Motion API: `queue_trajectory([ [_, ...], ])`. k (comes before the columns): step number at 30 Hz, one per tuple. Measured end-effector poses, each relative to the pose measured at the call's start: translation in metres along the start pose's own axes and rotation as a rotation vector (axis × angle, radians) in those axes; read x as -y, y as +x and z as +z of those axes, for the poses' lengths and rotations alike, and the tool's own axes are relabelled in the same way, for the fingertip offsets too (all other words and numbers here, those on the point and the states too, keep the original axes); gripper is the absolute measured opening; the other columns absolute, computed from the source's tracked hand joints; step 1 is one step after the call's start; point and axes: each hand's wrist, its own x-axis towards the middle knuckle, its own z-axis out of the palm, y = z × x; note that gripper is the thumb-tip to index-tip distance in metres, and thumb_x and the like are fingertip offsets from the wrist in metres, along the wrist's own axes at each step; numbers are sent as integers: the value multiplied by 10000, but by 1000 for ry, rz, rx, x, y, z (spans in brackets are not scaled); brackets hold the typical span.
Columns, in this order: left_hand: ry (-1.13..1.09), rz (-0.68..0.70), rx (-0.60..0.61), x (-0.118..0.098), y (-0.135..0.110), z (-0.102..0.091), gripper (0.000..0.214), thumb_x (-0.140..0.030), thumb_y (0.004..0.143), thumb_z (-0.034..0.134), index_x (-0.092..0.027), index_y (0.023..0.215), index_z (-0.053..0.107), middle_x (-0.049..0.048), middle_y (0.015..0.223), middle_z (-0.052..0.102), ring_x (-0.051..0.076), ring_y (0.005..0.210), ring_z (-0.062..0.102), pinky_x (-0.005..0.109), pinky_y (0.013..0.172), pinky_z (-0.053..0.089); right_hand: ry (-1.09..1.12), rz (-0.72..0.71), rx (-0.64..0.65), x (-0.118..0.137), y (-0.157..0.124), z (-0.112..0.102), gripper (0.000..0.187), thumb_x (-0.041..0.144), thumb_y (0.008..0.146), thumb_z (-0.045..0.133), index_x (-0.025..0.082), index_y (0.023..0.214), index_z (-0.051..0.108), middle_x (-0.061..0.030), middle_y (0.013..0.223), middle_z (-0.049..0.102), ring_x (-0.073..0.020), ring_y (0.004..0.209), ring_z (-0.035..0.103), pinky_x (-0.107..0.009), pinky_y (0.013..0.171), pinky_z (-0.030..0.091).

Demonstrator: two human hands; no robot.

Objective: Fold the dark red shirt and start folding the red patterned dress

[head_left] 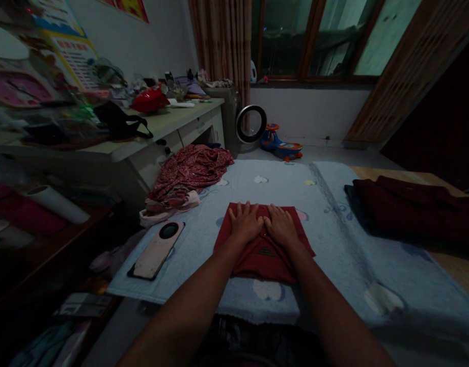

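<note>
A folded dark red shirt [267, 267] lies on the light blue cloth [196, 265] that covers the table. Small buttons and a dark label show on its front. My left hand [245, 221] rests flat on the shirt's upper left part, fingers spread. On the upper right part lies my right hand [280, 224], also flat with its fingers stretched out. The two thumbs come close together or touch over the middle of the shirt. Neither hand grips anything, and both palms hide some of the fabric.
A phone [158, 252] lies left of the shirt. Behind it is a heap of red patterned clothes [194, 168]. Folded dark clothes [413, 206] are stacked at the right. A cluttered desk [169, 120], a washing machine with an open round door [251, 125] and a ride-on toy [280, 142] stand beyond.
</note>
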Motion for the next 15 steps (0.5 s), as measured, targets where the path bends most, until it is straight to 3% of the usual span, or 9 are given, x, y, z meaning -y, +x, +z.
queue_trajectory([
  [5,-37,-57,4,0,0,3,638,-556,923,335,-327,1518,305,37,1633,210,428,1482,100,740,1106,112,-23,39,8,-1,2,1,591,438,991,321,131,1492,388,-123,1561,361,-279,1437,303,-454,1165,205],
  [15,-65,-109,-2,1,-1,1,695,-636,893,333,-332,1518,308,66,1637,188,448,1483,49,743,1098,110,-72,110,-22,-8,-4,-2,652,564,986,289,166,1492,393,-116,1562,359,-313,1437,286,-483,1165,163],
])
